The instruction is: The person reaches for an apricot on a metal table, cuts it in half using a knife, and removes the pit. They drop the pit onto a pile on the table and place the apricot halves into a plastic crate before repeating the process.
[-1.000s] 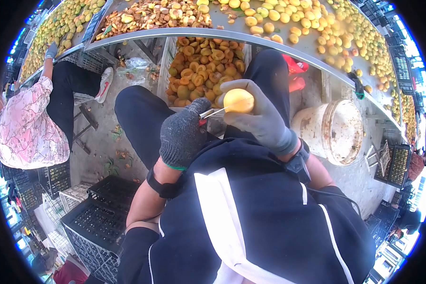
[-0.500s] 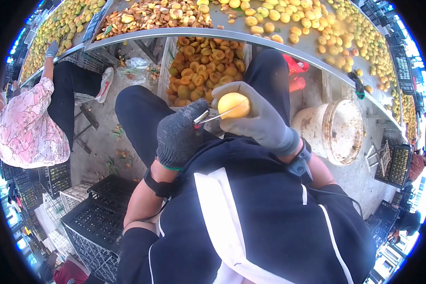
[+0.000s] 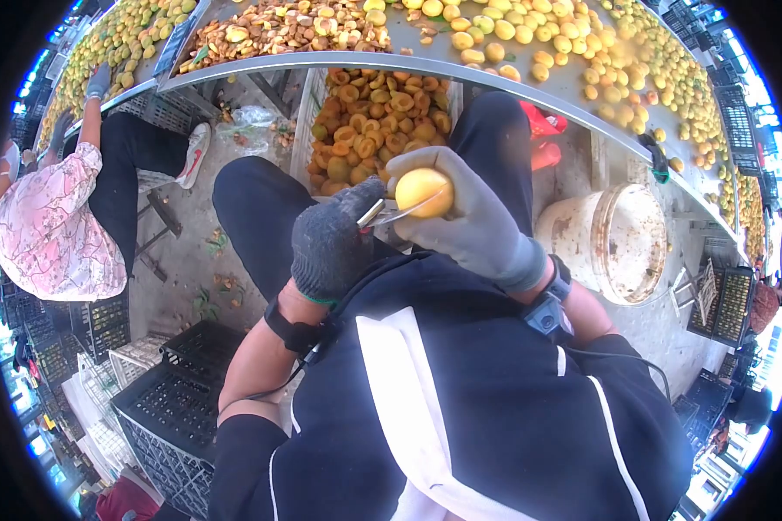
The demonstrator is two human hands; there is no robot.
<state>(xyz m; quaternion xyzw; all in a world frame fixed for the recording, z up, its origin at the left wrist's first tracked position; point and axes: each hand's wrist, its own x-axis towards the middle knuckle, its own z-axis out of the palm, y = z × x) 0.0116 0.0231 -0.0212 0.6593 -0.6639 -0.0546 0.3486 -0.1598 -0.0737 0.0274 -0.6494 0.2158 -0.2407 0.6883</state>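
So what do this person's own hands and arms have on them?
The left hand wears a dark grey knitted glove with a green edge at the wrist; the right hand wears a smoother, lighter grey glove. Each wrist has a black strap, the right one bearing a small boxy device. A thin dark cable shows by each arm. The sleeves are dark.

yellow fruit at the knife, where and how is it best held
The yellow fruit is probably best gripped across its rounded far and near sides, coming from the right, as the right hand does: the knife blade meets it from the left.
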